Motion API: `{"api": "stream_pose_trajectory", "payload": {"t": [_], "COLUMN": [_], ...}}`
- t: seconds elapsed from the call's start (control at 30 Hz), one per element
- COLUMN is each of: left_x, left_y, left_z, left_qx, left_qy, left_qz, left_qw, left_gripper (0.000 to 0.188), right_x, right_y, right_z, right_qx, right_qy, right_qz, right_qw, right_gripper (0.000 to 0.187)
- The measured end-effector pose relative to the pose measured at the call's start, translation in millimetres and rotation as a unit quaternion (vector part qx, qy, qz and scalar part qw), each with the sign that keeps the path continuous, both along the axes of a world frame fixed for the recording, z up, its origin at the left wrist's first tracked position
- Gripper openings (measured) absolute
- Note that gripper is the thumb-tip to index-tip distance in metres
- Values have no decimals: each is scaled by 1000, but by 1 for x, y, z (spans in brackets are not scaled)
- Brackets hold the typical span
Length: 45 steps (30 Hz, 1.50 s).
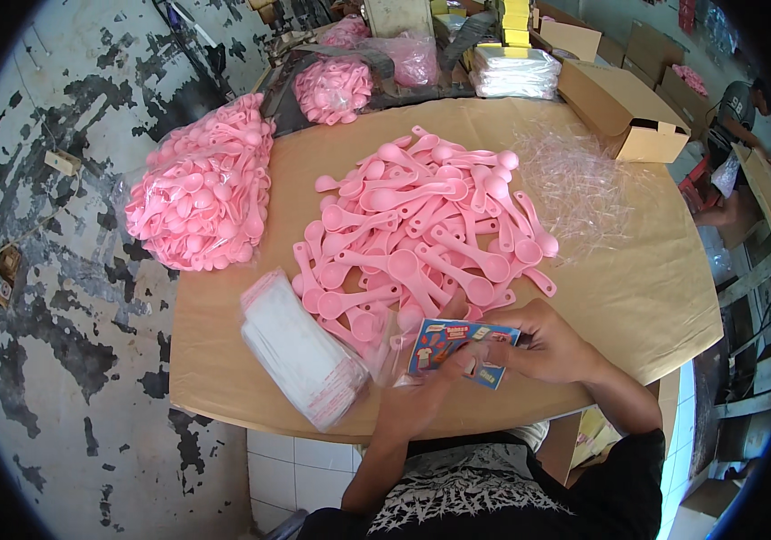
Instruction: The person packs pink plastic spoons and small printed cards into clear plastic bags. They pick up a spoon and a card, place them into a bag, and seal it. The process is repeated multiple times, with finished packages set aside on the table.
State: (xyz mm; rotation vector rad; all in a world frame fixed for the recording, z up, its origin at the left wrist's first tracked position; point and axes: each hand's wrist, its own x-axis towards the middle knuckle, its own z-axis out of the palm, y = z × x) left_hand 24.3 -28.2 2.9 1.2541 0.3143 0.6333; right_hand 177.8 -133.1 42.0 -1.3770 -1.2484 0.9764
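Note:
Near the front edge of the table, my two hands are close together on a small blue printed card (435, 340). My left hand (417, 396) has its thumb pressed over the card, with clear plastic film (383, 353) at its fingers. From the other side, my right hand (547, 342) grips the card's right end. Just beyond the hands lies a large heap of pink plastic measuring spoons (421, 207). Left of my left hand is a stack of clear plastic bags (300, 346). Whether a spoon is behind the card cannot be made out.
A bulging clear sack of pink spoons (205, 184) stands at the table's left edge. Thin clear plastic strips (579, 184) lie right of the heap, near a cardboard box (624, 108). More bagged spoons (333, 88) sit at the back. Another person (736, 117) is at far right.

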Motion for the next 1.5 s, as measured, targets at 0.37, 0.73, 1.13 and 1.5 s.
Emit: {"api": "stream_pose_trajectory", "payload": {"t": [0.37,0.73,1.13,1.5], "left_x": [-2,-14,-13,-8], "left_y": [-14,-3,-3,3], "left_z": [-18,-29,-31,-35], "left_qx": [-147,-77,-55,-106], "left_qy": [-239,-266,-251,-319], "left_qz": [-24,-1,-12,-41], "left_qw": [960,961,966,941], "left_gripper": [58,60,65,64], "right_x": [-13,52,59,22], "right_y": [6,5,-1,-23], "right_z": [-8,4,21,23], "right_qx": [-7,46,-90,72], "right_qy": [117,-314,-348,12], "right_qz": [-62,-149,-273,-175], "right_qw": [991,937,892,982], "right_gripper": [14,28,40,25]}}
